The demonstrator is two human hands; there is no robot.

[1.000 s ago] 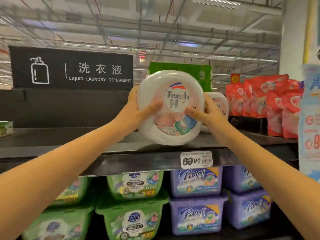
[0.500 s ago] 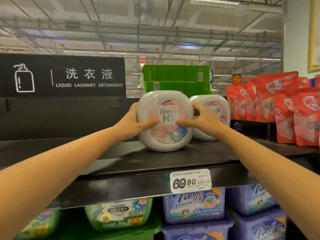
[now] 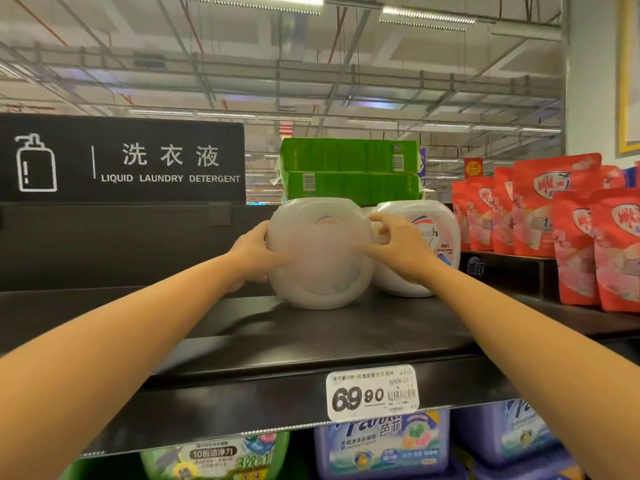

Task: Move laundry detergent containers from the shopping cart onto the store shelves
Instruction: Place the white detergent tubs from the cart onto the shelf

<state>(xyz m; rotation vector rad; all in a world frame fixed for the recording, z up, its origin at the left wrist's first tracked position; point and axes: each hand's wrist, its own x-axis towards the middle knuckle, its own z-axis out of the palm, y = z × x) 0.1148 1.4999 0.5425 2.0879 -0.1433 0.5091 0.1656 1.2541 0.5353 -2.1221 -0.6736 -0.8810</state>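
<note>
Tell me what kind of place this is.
Most likely a supermarket laundry aisle: a black sign reads Liquid Laundry Detergent, a 69.90 price tag sits on the shelf edge, and the left hand and right hand hold a white detergent tub.

A: Premises type?
B: Retail store, detergent aisle. Noted: black aisle sign [image 3: 121, 161] reading "LIQUID LAUNDRY DETERGENT" far left; price tag [image 3: 372, 393] "69.90" on near shelf edge [image 3: 207, 407]; red pouches [image 3: 554, 230] stocked far right; bare-girder ceiling [image 3: 311, 71] overhead.

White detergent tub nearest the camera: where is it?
Head view, centre: the white detergent tub stands on the black shelf, left of a second tub, in front of green boxes.
</note>
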